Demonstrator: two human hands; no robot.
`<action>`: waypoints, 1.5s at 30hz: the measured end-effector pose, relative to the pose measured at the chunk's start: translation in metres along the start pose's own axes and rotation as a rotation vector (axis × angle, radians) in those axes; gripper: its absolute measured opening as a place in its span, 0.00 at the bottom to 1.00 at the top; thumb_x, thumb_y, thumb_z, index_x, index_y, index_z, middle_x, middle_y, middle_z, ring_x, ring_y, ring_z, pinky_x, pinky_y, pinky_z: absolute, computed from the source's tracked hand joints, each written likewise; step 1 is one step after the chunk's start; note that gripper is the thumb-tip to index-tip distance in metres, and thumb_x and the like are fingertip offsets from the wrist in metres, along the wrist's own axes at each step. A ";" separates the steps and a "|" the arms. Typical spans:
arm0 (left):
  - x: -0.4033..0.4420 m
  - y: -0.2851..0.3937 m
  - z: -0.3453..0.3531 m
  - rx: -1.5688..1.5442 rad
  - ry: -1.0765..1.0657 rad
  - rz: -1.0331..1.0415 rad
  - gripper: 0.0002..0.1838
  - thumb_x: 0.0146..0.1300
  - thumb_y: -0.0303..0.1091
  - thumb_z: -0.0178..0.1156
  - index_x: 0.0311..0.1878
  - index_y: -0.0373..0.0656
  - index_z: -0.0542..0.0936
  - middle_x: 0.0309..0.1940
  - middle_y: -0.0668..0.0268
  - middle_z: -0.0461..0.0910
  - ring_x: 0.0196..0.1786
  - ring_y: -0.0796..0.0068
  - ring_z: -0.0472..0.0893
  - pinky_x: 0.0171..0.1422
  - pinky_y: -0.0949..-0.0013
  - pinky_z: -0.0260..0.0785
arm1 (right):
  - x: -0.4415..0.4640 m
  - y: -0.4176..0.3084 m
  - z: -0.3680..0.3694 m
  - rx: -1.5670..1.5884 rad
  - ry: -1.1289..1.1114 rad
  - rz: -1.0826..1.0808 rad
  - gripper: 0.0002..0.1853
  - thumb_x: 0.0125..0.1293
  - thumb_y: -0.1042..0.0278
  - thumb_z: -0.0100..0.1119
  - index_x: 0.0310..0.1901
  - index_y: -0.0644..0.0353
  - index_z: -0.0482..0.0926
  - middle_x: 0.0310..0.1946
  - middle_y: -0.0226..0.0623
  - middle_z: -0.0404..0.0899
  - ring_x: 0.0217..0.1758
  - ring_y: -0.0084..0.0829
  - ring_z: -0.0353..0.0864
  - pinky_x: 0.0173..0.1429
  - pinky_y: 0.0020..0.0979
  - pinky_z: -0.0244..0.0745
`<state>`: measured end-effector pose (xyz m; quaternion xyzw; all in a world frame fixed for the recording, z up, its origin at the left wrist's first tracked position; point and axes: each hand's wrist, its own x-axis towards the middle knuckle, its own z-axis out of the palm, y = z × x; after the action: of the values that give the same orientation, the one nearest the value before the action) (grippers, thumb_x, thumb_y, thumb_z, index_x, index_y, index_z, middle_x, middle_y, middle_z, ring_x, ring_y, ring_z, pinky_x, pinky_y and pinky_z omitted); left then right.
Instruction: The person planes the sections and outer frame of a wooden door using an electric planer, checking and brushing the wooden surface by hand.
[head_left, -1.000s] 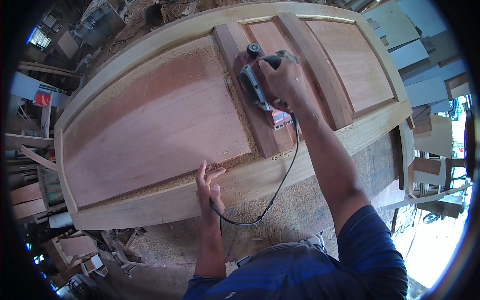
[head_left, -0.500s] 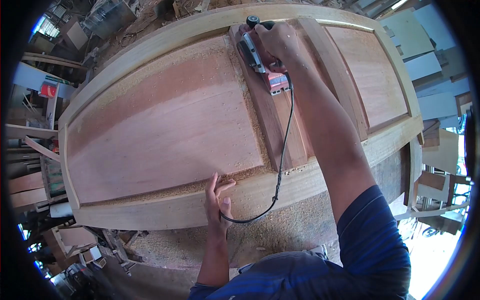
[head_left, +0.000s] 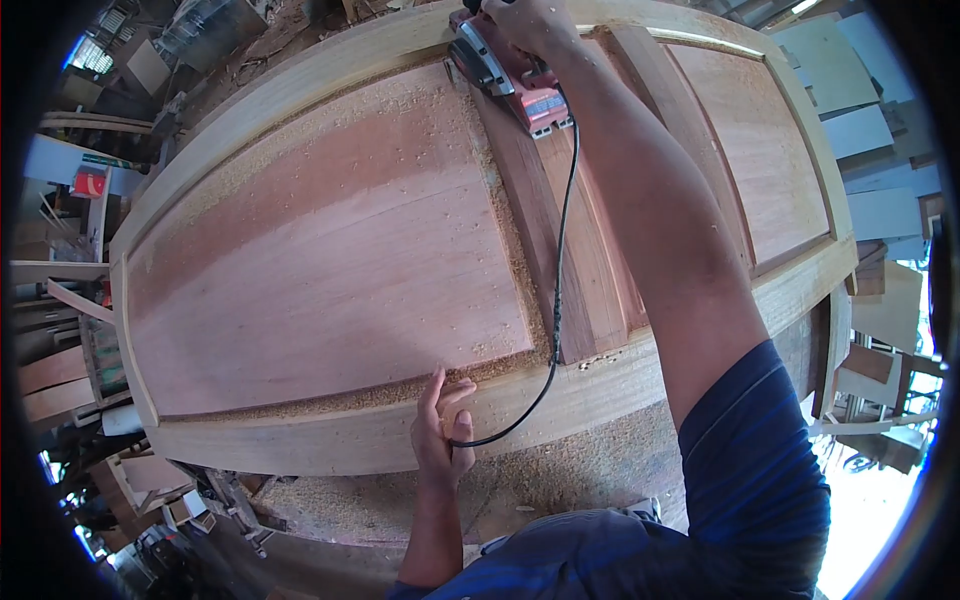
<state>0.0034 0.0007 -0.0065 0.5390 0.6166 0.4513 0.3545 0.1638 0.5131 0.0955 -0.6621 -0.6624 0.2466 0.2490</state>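
Observation:
My right hand (head_left: 530, 25) grips the handle of a red power planer (head_left: 510, 80), at the far end of a dark wooden crosspiece (head_left: 535, 215) of a panelled door (head_left: 330, 260). From the planer's rear a black cord (head_left: 560, 280) curves down to my left hand (head_left: 442, 430). That hand is at the door's near edge, fingers apart and pointing up, with the cord passing at the base of its thumb; whether it pinches the cord is hard to see. Wood shavings lie along the panel's edges.
Under the door is a worktable (head_left: 560, 470) strewn with sawdust. Boards and sheets (head_left: 820, 65) are stacked at the right. Wood pieces and a red container (head_left: 88, 184) stand at the left. Scraps cover the floor beyond the door.
The planer and my right hand have moved away along the crosspiece to the door's far edge. The cord has stretched out straighter. My left hand has stayed by the near edge.

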 end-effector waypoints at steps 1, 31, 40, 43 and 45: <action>-0.001 0.001 0.001 -0.003 0.004 -0.013 0.32 0.83 0.37 0.57 0.84 0.31 0.66 0.54 0.47 0.93 0.64 0.54 0.91 0.77 0.53 0.75 | 0.006 0.002 0.004 0.019 0.009 -0.055 0.22 0.81 0.44 0.61 0.64 0.46 0.93 0.61 0.52 0.92 0.65 0.54 0.91 0.69 0.49 0.84; -0.001 -0.004 0.001 -0.027 0.044 0.118 0.37 0.88 0.50 0.50 0.83 0.25 0.65 0.56 0.49 0.92 0.68 0.56 0.87 0.88 0.45 0.63 | -0.355 0.098 -0.231 0.278 0.172 0.049 0.18 0.76 0.53 0.78 0.44 0.63 0.92 0.24 0.24 0.83 0.23 0.15 0.77 0.26 0.23 0.66; 0.002 0.045 0.111 0.695 -0.530 0.549 0.47 0.80 0.55 0.61 0.90 0.36 0.58 0.89 0.44 0.61 0.93 0.48 0.58 0.99 0.46 0.43 | -0.578 0.208 -0.299 0.279 0.254 0.394 0.17 0.73 0.59 0.77 0.49 0.68 0.91 0.21 0.23 0.77 0.21 0.13 0.72 0.26 0.25 0.65; -0.002 0.055 0.117 0.719 -0.520 0.489 0.49 0.79 0.54 0.63 0.91 0.35 0.56 0.91 0.45 0.58 0.94 0.48 0.55 0.99 0.46 0.42 | -0.604 0.225 -0.296 0.358 0.285 0.423 0.16 0.73 0.61 0.77 0.49 0.67 0.90 0.21 0.22 0.77 0.21 0.14 0.72 0.26 0.26 0.64; -0.015 0.054 0.110 0.752 -0.505 0.470 0.49 0.79 0.54 0.63 0.91 0.34 0.57 0.91 0.45 0.58 0.94 0.48 0.55 0.99 0.47 0.43 | -0.613 0.224 -0.296 0.357 0.288 0.461 0.15 0.73 0.61 0.77 0.48 0.67 0.90 0.21 0.22 0.77 0.22 0.14 0.72 0.26 0.26 0.64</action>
<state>0.1260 0.0059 0.0058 0.8457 0.4935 0.1215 0.1627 0.5260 -0.1002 0.1697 -0.7686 -0.3992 0.3125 0.3902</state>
